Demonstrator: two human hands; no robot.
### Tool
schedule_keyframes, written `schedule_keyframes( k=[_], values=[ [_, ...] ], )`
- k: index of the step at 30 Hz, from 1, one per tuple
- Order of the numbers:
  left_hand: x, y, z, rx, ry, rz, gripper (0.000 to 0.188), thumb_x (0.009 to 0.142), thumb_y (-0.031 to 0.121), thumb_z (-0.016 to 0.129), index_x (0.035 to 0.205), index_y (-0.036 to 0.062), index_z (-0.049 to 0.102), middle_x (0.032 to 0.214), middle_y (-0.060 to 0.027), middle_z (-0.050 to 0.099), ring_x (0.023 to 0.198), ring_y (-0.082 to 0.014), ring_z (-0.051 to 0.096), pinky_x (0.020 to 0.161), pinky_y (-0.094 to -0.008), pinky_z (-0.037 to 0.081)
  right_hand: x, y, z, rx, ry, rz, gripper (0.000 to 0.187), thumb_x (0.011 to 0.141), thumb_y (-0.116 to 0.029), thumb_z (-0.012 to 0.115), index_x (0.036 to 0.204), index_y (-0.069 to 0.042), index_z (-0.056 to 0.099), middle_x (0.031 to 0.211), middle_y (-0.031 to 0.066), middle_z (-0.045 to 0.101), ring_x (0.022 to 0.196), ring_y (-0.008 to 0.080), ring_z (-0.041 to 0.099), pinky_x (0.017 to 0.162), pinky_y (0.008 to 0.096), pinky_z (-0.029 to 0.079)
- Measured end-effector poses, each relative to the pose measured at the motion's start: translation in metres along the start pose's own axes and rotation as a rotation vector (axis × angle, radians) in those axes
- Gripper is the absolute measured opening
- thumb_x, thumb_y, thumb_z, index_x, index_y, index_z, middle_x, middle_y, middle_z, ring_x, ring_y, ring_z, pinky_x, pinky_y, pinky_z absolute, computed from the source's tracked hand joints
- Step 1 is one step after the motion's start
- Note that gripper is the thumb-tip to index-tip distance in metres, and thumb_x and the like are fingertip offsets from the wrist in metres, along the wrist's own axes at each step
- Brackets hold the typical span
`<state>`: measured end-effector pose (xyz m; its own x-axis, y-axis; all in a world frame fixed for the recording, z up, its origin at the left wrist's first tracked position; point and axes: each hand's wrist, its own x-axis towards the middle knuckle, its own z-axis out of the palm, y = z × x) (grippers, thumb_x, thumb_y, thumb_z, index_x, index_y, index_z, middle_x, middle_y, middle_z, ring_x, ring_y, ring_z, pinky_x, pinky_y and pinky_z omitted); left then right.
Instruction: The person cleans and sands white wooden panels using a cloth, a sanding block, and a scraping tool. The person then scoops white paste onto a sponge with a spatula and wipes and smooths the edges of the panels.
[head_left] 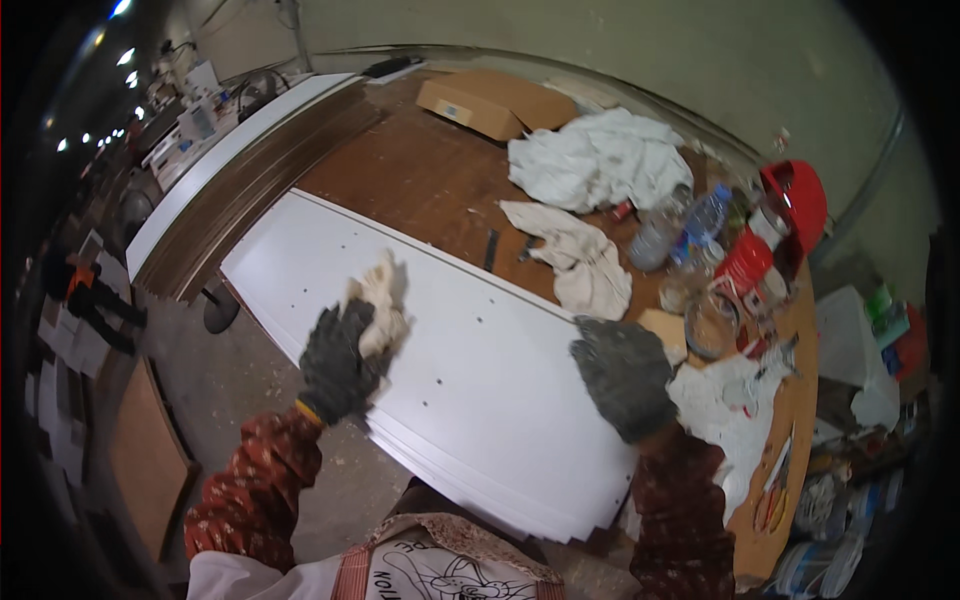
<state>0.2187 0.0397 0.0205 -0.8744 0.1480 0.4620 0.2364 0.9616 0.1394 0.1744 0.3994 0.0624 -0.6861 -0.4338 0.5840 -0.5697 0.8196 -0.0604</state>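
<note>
A long white panel [500, 400] with small drilled holes lies across the bench in front of me, on top of other white panels whose edges show at the near side. My left hand [338, 358], in a dark grey work glove, is closed on a cream cloth [380, 305] and presses it to the panel's left part. My right hand [624, 378], gloved alike, lies flat over the panel's right end with its fingers stretched out. Nothing shows in that hand.
A tall stack of panels [245, 165] stands at the back left. Behind the white panel are a cardboard box [490, 103], white cloth heap [600, 158] and beige rag [580, 262]. Bottles [655, 240], a glass jar [712, 322] and a red container [797, 205] crowd the right.
</note>
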Motion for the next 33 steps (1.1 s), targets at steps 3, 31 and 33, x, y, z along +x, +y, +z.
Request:
schedule_keyframes(
  k=[3,31,33],
  values=[
    [-0.022,-0.016,-0.002,0.035,0.008,0.157,0.06,0.079,0.037,0.06,0.129,0.0045,0.051,0.13,-0.0187,0.052,0.118,-0.0408,0.048,0.102,-0.0532,0.035,0.065,-0.001,0.076,0.069,-0.319,0.034,0.019,0.088,-0.025,0.055,0.098,-0.012,0.065,0.087,0.0076,0.067,0.083,0.026,0.064,0.07,0.0459,0.049],
    [-0.001,-0.149,-0.005,-0.413,0.006,0.287,0.04,0.086,0.038,0.06,0.114,0.0103,0.056,0.115,-0.0167,0.061,0.104,-0.0384,0.058,0.09,-0.053,0.045,0.185,-0.001,0.242,-0.454,-0.64,0.364,0.029,0.084,-0.029,0.056,0.079,-0.005,0.071,0.085,0.0193,0.069,0.081,0.0383,0.066,0.073,0.0442,0.053],
    [-0.003,-0.152,-0.006,-0.471,0.024,0.281,0.041,0.089,0.035,0.058,0.121,0.011,0.05,0.118,-0.0178,0.059,0.104,-0.0364,0.058,0.092,-0.0531,0.045,0.189,0.001,0.246,-0.39,-0.706,0.562,0.039,0.088,-0.035,0.051,0.086,-0.001,0.07,0.087,0.0225,0.068,0.09,0.038,0.065,0.081,0.0459,0.051]
  ],
)
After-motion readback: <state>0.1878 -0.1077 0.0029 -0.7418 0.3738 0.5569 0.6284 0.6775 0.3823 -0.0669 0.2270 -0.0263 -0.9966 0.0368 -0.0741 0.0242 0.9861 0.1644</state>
